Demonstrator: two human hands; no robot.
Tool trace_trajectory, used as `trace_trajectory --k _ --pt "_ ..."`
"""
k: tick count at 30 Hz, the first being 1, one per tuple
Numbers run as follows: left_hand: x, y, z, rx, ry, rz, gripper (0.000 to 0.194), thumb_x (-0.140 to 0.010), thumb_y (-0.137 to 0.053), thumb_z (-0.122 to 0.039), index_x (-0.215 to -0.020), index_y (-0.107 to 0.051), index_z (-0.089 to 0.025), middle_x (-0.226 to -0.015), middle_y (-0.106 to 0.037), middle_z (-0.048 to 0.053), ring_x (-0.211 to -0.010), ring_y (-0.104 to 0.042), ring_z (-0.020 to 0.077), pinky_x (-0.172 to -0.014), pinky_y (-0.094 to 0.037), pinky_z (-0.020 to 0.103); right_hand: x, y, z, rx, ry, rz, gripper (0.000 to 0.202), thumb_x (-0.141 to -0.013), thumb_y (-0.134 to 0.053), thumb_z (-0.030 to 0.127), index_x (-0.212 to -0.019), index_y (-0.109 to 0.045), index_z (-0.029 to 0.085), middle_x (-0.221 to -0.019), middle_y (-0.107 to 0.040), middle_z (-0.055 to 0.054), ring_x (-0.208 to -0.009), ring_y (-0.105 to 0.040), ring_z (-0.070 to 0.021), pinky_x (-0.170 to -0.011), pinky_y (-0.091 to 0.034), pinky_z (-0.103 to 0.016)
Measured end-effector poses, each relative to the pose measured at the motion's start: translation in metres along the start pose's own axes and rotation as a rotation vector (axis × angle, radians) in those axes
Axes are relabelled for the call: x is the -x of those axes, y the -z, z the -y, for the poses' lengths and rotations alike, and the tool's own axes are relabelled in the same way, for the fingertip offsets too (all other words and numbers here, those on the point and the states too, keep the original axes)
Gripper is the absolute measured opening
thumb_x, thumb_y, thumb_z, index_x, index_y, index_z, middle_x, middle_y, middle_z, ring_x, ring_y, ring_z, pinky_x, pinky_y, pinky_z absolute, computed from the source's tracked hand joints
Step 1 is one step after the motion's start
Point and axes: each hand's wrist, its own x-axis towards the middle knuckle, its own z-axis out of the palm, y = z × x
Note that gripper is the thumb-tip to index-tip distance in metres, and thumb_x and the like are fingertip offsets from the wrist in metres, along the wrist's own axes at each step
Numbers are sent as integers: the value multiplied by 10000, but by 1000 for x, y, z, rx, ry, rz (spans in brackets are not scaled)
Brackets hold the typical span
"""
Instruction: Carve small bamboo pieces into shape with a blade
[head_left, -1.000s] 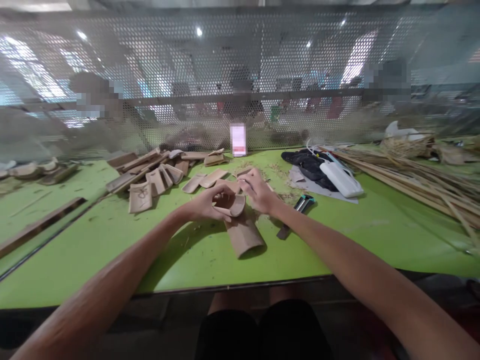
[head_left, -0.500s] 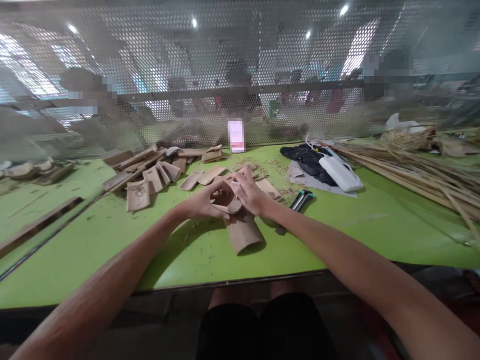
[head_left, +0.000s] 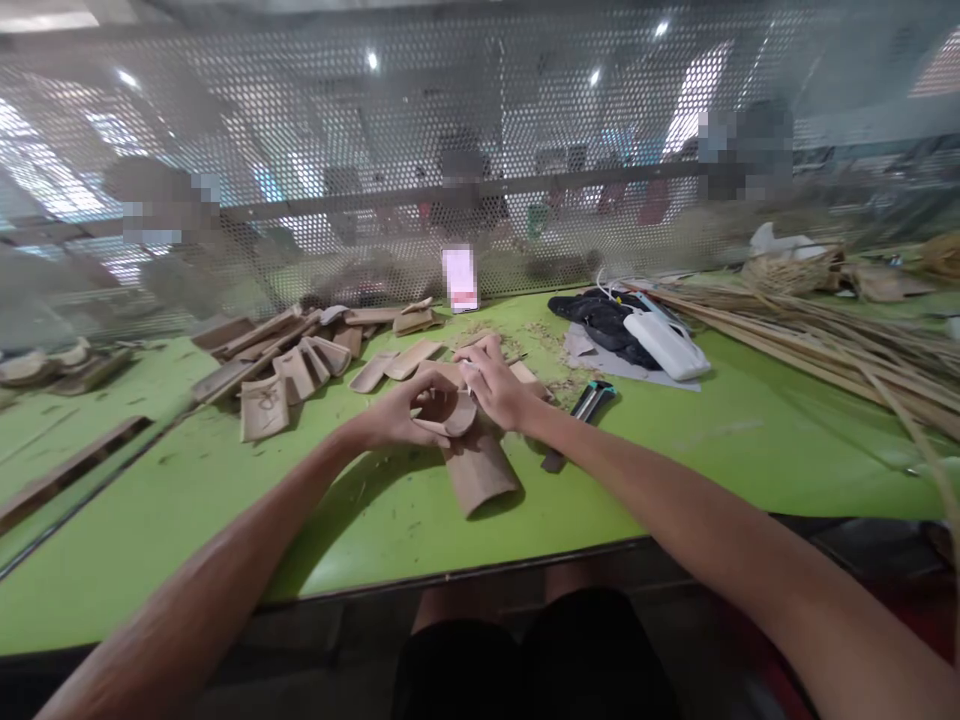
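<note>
A short curved bamboo piece is gripped by my left hand, thumb at its near side and fingers at its far side. My right hand is closed at the piece's right edge; a small pale thing shows at its fingertips, too small to name. Just below the hands, a larger half-round bamboo section lies on the green table, curved side up. A cutter knife rests to the right of my right hand, with a dark flat blade-like piece near it.
Cut bamboo pieces are heaped at the left. A lit phone leans on the mesh screen. Behind the knife lie a white power bank and black cloth. Long bamboo strips spread at the right. People sit beyond the mesh.
The view has shifted slightly. The held bamboo piece is turned so more of its curved rim shows, and my right fingers have moved a little off its top toward its right edge.
</note>
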Motion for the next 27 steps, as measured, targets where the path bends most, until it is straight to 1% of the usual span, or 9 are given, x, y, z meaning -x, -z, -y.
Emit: trace_trajectory --k 4,9,11,13,16,19,22,25,27 --pt "0 0 0 27 -13 3 618 -700 -891 -388 -1191 -558 -212 -1143 -600 62 -959 -611 189 -861 -553 341 0 -1 2 18 91 47 316 -1067 -308 339 -1195 -546 176 -1181 -431 -127 -1064 -516 -245 -1035 -489 -476" --pt "0 1 -1 -17 19 11 595 -685 -897 -424 -1128 -572 -197 -1107 -593 54 -947 -600 186 -850 -553 335 0 2 -3 88 38 -24 329 -1070 -291 335 -1076 -580 180 -1101 -460 -126 -1026 -504 -266 -992 -491 -502" --pt "0 1 -1 -8 24 11 615 -691 -893 -423 -1166 -567 -207 -1155 -594 63 -1006 -612 206 -882 -553 350 1 1 -2 69 86 -41 337 -1075 -285 342 -1101 -583 187 -1108 -465 -122 -1041 -507 -259 -1010 -482 -492" --pt "0 0 -1 12 15 2 662 -693 -892 -408 -1230 -553 -220 -1207 -594 71 -1056 -618 223 -914 -549 364 2 -1 0 53 139 -20 337 -1075 -289 339 -1149 -581 188 -1136 -470 -122 -1041 -514 -247 -1010 -484 -475" --pt "0 1 2 10 4 0 657 -683 -898 -401 -1215 -561 -213 -1184 -599 70 -1027 -619 217 -905 -544 364 1 0 -2 141 136 10 363 -1071 -292 334 -1142 -608 169 -1146 -497 -141 -1064 -506 -270 -985 -484 -485" --pt "-1 1 4 -23 10 0 628 -667 -905 -421 -1156 -577 -203 -1154 -597 64 -1020 -609 215 -919 -534 371 0 4 -5 264 93 -70 399 -1070 -277 320 -1080 -647 172 -1124 -545 -152 -1106 -479 -302 -1000 -451 -503" --pt "-1 2 4 -28 2 -7 620 -667 -904 -427 -1141 -575 -201 -1122 -593 55 -1007 -601 209 -906 -530 362 0 4 -4 281 117 -163 433 -1080 -252 323 -1077 -663 187 -1096 -581 -137 -1081 -483 -291 -1006 -432 -484" --pt "0 2 3 -28 -5 2 611 -670 -901 -432 -1136 -579 -202 -1084 -591 46 -964 -597 198 -866 -533 346 1 0 -3 284 170 -130 443 -1084 -252 338 -1082 -673 199 -1086 -592 -130 -1080 -486 -288 -995 -432 -474" --pt "0 2 3 -40 -3 4 632 -661 -903 -444 -1153 -584 -209 -1125 -597 59 -1000 -601 216 -887 -534 363 1 -1 -5 285 154 -103 432 -1078 -263 329 -1063 -676 201 -1077 -594 -134 -1071 -489 -290 -978 -442 -475"
